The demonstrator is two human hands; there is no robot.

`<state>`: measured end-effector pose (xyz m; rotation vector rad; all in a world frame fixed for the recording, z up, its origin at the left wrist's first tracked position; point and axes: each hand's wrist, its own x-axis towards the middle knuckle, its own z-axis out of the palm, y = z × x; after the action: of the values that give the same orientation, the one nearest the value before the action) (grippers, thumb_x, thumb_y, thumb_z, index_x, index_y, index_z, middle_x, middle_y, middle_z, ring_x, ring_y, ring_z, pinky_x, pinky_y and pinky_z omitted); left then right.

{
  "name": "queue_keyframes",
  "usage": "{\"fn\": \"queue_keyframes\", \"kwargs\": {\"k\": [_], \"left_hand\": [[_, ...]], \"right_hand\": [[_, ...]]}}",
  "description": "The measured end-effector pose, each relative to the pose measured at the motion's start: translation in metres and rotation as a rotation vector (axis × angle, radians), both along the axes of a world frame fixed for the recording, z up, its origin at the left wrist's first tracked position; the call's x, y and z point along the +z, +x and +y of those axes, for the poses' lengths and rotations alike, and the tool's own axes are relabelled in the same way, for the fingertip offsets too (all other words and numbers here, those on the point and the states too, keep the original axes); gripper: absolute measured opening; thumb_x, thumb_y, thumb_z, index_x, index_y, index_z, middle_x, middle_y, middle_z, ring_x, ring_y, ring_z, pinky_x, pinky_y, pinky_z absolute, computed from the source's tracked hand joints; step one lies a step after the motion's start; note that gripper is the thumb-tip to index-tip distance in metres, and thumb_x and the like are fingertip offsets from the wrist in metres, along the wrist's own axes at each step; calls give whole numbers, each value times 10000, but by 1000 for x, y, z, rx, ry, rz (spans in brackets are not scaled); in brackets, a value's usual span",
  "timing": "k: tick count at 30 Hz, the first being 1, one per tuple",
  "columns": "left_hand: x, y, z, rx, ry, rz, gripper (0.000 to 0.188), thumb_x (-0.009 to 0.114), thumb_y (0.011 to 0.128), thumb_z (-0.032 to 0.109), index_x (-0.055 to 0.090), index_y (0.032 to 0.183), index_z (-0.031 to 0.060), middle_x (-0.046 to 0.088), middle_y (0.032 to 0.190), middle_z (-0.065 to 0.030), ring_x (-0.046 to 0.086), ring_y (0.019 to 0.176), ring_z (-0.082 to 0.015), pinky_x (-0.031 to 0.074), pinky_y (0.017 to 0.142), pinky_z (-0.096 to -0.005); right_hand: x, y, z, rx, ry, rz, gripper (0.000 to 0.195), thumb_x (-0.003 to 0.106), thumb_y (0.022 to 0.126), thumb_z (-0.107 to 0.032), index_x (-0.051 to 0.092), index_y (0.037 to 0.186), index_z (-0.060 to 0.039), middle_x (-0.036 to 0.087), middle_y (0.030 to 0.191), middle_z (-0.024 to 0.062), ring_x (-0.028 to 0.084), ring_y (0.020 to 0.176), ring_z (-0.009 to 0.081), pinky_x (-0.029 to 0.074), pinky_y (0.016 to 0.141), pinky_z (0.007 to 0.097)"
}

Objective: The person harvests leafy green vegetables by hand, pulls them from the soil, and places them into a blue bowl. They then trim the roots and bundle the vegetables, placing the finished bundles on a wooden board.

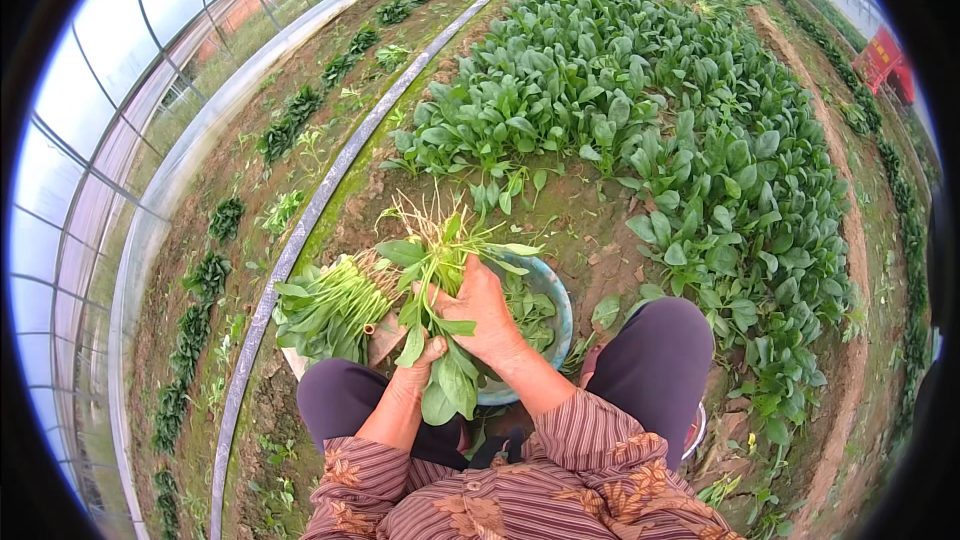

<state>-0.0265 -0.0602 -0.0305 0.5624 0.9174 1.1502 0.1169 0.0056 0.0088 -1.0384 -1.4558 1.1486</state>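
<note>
Between my two hands is a bunch of leafy green plants (454,382), its pale roots pointing away from me and its leaves hanging towards my lap. My left hand (421,371) grips the leafy stems low down. Higher up, by the root end, my right hand (484,315) closes on the same bunch. Beneath my right hand stands a blue basin (562,307) with loose leaves (529,307) in it. To the left lies a pile of bunched greens (337,307), roots towards the basin, beside a flat board-like piece (385,337).
A dense bed of leafy greens (585,75) spreads ahead and to the right. A grey hose (330,184) runs along the soil on the left, with bundles of greens (206,277) lying beyond it. Red crates (883,64) stand at the far right. My knees flank the basin.
</note>
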Motion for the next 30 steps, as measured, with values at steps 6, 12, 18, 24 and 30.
{"fn": "queue_keyframes", "kwargs": {"k": [6, 12, 18, 24, 30], "left_hand": [[4, -4, -9, -145, -148, 29, 708, 796, 642, 72, 468, 1267, 10, 631, 1068, -110, 645, 917, -240, 546, 811, -362], [29, 30, 5, -83, -195, 161, 583, 726, 671, -87, 539, 1215, 3, 640, 1058, -102, 656, 902, -218, 559, 787, -357], [59, 23, 23, -57, -43, 413, 444, 746, 724, -33, 583, 1136, -3, 665, 995, -67, 636, 834, -135, 539, 721, -320], [85, 2, 39, -281, -9, 694, 460, 701, 693, -84, 574, 1129, -13, 662, 1011, -68, 620, 874, -143, 509, 809, -301], [96, -15, 39, -467, 125, 1038, 475, 717, 659, -47, 587, 1115, -23, 660, 996, -59, 592, 892, -130, 475, 829, -281]], "right_hand": [[-13, -10, 2, -81, -97, 355, 330, 730, 810, -103, 544, 1062, 0, 640, 926, 33, 575, 815, 106, 483, 742, 273], [-15, 0, 10, 57, -185, 737, 357, 765, 785, -126, 566, 1070, -42, 627, 918, -3, 564, 805, 87, 476, 724, 253], [-60, 27, 17, 349, -512, 1078, 534, 780, 774, -176, 511, 1228, -89, 570, 1159, 8, 573, 1039, 169, 462, 910, 325], [-76, 16, 32, 576, -454, 1478, 710, 794, 734, -365, 461, 1326, -162, 516, 1292, 75, 505, 1185, 258, 429, 1005, 393], [-48, 32, 52, 238, -602, 1559, 607, 698, 837, -345, 443, 1278, -14, 574, 1120, 139, 569, 1010, 275, 496, 886, 385]]}}
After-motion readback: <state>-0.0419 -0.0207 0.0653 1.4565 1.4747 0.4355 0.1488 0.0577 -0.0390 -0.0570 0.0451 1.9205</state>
